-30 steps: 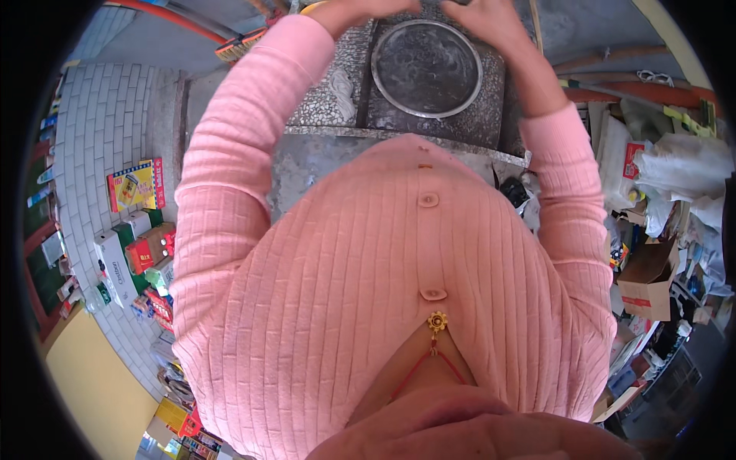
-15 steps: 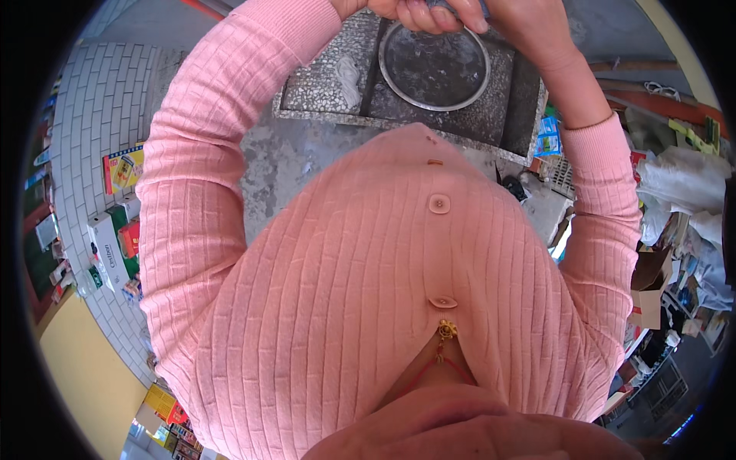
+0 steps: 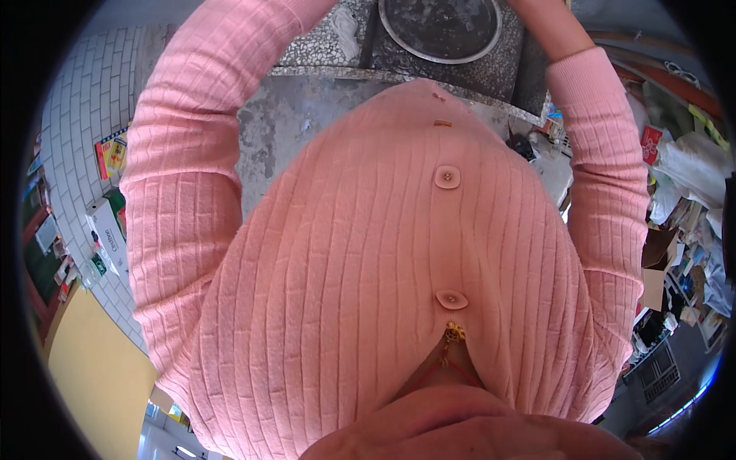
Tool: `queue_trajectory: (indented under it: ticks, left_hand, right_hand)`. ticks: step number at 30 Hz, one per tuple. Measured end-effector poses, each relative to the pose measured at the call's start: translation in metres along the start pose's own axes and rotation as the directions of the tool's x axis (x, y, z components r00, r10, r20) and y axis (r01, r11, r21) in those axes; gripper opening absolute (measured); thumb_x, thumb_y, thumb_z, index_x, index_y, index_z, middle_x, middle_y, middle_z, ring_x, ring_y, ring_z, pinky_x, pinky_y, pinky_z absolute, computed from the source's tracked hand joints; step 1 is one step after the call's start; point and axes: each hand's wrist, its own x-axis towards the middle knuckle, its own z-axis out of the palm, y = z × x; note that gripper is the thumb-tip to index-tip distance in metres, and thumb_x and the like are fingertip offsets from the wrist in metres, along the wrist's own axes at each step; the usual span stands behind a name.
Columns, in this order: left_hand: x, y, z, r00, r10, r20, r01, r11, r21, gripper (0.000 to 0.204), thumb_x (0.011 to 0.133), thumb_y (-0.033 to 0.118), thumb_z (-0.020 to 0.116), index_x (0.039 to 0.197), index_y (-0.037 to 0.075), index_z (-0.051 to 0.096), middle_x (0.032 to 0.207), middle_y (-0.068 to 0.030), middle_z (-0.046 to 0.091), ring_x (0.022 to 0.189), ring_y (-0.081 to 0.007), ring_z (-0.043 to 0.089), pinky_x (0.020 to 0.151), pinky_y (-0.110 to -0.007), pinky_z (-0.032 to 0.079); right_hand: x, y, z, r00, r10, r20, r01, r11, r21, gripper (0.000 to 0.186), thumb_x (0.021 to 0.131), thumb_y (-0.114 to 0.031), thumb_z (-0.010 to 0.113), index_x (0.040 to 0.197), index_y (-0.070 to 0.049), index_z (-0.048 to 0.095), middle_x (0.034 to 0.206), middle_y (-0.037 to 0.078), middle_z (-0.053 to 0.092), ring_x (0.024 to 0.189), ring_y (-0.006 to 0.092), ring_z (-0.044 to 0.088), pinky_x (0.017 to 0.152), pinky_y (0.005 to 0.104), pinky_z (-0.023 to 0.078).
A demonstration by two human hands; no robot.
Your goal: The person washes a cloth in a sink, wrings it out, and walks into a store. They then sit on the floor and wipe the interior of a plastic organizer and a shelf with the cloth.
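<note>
Both pink-sleeved arms reach up past the top edge of the head view. My left hand is out of sight beyond the edge; only bare forearm skin shows on the right, so my right hand's fingers are hidden too. Below where they reach lies a round, dark pan with a metal rim (image 3: 440, 52), set on the blackened part of a speckled stone worktop (image 3: 310, 50). A pale, bunched cloth (image 3: 345, 32) rests on the lighter speckled section left of the pan.
Grey concrete (image 3: 268, 123) shows below the worktop's front edge. At left are a tiled surface (image 3: 84, 92), a colourful box (image 3: 111, 153) and a white box (image 3: 107, 230). The right side is cluttered with white plastic bags (image 3: 686, 165) and an open cardboard box (image 3: 655, 268).
Half a second ago both hands showed at the top, gripping something blue-grey; now they are out of frame. The worktop and pan appear higher in the picture.
</note>
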Motion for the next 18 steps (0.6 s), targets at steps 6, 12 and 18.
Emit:
queue_trajectory:
  ticks: [6,12,18]
  left_hand:
    - [-0.011,-0.016,0.032,0.984,0.146,-0.102,-0.104,0.936,0.336,0.022,0.081,0.023,0.052,0.077,0.006,0.066,0.074,-0.0221,0.065,0.068,-0.0381,0.065,0.060,-0.048,0.052]
    - [-0.017,-0.019,0.046,0.985,-0.118,-0.124,0.150,0.943,0.296,0.025,0.081,0.021,0.050,0.074,0.002,0.065,0.077,-0.0227,0.066,0.070,-0.0378,0.066,0.062,-0.047,0.053]
    - [-0.030,-0.005,-0.010,0.914,-0.274,-0.298,0.122,0.889,-0.442,0.022,0.079,0.021,0.063,0.073,0.000,0.061,0.063,-0.0082,0.063,0.054,-0.0212,0.060,0.056,-0.038,0.051]
  right_hand:
    - [-0.003,-0.013,0.037,0.994,0.038,0.102,-0.045,0.997,0.065,0.014,0.078,-0.013,0.058,0.088,-0.003,0.059,0.074,0.018,0.066,0.071,0.0325,0.067,0.061,0.0438,0.053]
    - [-0.003,-0.014,0.059,0.989,0.075,0.130,-0.094,0.985,0.146,0.017,0.075,-0.010,0.060,0.091,-0.003,0.058,0.078,0.018,0.066,0.077,0.0352,0.066,0.067,0.0440,0.053]
    - [0.006,-0.005,-0.028,0.999,0.044,-0.022,-0.017,0.741,0.672,0.055,0.069,0.000,0.069,0.120,-0.006,0.051,0.114,0.023,0.057,0.109,0.0324,0.057,0.091,0.0383,0.047]
